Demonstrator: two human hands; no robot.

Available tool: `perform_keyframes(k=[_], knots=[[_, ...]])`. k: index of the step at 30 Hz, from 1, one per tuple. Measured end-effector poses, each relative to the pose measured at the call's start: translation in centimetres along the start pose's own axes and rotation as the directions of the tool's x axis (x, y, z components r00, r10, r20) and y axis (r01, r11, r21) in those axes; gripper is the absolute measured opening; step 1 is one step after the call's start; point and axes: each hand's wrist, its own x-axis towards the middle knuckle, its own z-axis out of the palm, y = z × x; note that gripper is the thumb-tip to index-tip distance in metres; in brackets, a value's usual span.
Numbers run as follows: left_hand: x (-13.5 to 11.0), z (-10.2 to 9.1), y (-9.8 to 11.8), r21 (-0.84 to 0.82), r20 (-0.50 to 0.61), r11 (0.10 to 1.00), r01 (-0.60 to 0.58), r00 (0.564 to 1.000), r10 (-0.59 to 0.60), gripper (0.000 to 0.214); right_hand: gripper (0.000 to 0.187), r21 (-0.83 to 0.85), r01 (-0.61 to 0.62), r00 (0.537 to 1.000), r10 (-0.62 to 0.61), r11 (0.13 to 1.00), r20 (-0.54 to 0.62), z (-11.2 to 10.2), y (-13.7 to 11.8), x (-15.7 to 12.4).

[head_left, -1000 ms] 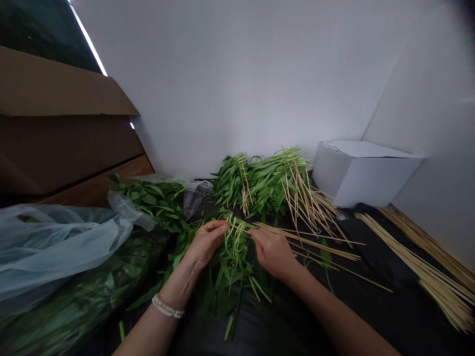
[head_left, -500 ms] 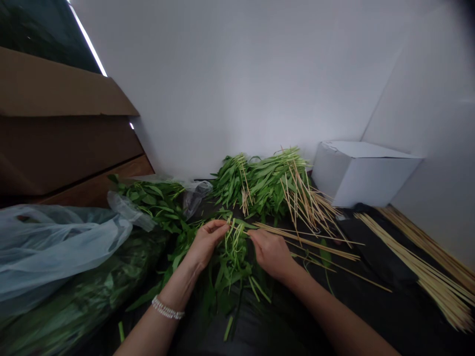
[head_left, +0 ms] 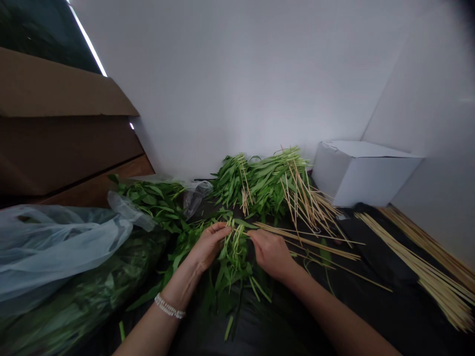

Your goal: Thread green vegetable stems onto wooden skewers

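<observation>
My left hand (head_left: pixel 206 245) and my right hand (head_left: pixel 271 252) meet over a small bunch of leafy green stems (head_left: pixel 233 258) on a black sheet (head_left: pixel 374 306). Fingers of the left hand pinch the pale stem ends at the bunch's top. The right hand's fingers are curled against the bunch's right side, next to a thin bamboo skewer (head_left: pixel 315 243) that runs off to the right. I cannot tell whether the skewer is in the right hand's grip. A pearl bracelet (head_left: pixel 168 307) sits on my left wrist.
A pile of greens threaded on skewers (head_left: pixel 276 185) lies by the back wall. Loose skewers (head_left: pixel 423 267) stretch along the right. A white box (head_left: pixel 361 170) stands at the back right. Plastic bags of greens (head_left: pixel 63 257) and brown cardboard (head_left: pixel 67 128) fill the left.
My left hand's fingers have shifted slightly down and right along the stem ends. The right hand stays almost still.
</observation>
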Motion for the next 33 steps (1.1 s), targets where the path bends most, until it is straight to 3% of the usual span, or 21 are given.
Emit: perform_keyframes(k=[3, 6, 9, 11, 13, 15, 17, 19, 21, 24, 27, 30, 33], knots=[[0.1, -0.2, 0.1, 0.014, 0.026, 0.999, -0.045, 0.999, 0.045, 0.033, 0.027, -0.007, -0.009, 0.999, 0.009, 1.0, -0.037, -0.4, 0.3, 0.2], [0.5, -0.7, 0.2, 0.045, -0.009, 0.996, -0.082, 0.997, 0.083, 0.044, 0.025, -0.018, -0.077, 0.98, 0.072, 0.997, -0.183, -1.4, 1.1, 0.6], [1.0, -1.1, -0.2, 0.195, -0.048, 0.975, -0.108, 0.992, 0.12, 0.043, 0.025, -0.028, -0.147, 0.936, 0.13, 0.989, -0.327, -2.6, 2.0, 0.9], [1.3, -1.3, -0.7, 0.374, -0.013, 0.917, -0.142, 0.987, 0.158, 0.033, 0.024, -0.036, -0.17, 0.917, 0.145, 0.985, -0.371, -3.1, 2.4, 1.0], [1.4, -1.4, -1.3, 0.608, 0.045, 0.766, -0.209, 0.972, 0.229, 0.019, 0.023, -0.048, -0.17, 0.911, 0.138, 0.984, -0.389, -3.2, 2.5, 1.1], [1.3, -1.6, -1.8, 0.82, 0.134, 0.497, -0.283, 0.94, 0.313, 0.007, 0.023, -0.058, -0.158, 0.912, 0.123, 0.986, -0.391, -3.2, 2.5, 1.1], [1.1, -1.7, -2.0, 0.922, 0.22, 0.233, -0.311, 0.912, 0.347, 0.006, 0.022, -0.06, -0.147, 0.915, 0.113, 0.987, -0.388, -3.0, 2.4, 1.1], [0.8, -1.8, -2.1, 0.948, 0.258, 0.099, -0.304, 0.91, 0.324, 0.009, 0.022, -0.057, -0.137, 0.917, 0.104, 0.989, -0.386, -2.9, 2.2, 1.1], [0.6, -1.9, -2.0, 0.954, 0.262, 0.066, -0.293, 0.92, 0.291, 0.01, 0.023, -0.055, -0.129, 0.919, 0.099, 0.99, -0.382, -2.8, 2.1, 1.1], [0.5, -1.8, -1.9, 0.953, 0.262, 0.083, -0.291, 0.931, 0.253, 0.013, 0.023, -0.043, -0.12, 0.926, 0.097, 0.992, -0.365, -2.7, 1.9, 1.0], [0.8, -1.6, -1.8, 0.924, 0.265, 0.203, -0.325, 0.925, 0.272, 0.024, 0.022, -0.027, -0.112, 0.932, 0.095, 0.993, -0.35, -2.6, 1.9, 1.0], [1.3, -1.5, -1.6, 0.805, 0.187, 0.477, -0.352, 0.915, 0.359, 0.026, 0.023, -0.025, -0.102, 0.93, 0.087, 0.994, -0.356, -2.5, 1.9, 1.0], [1.3, -1.2, -0.9, 0.492, -0.002, 0.834, -0.249, 0.958, 0.287, 0.027, 0.023, -0.031, -0.088, 0.934, 0.072, 0.996, -0.351, -2.4, 1.8, 1.0]])
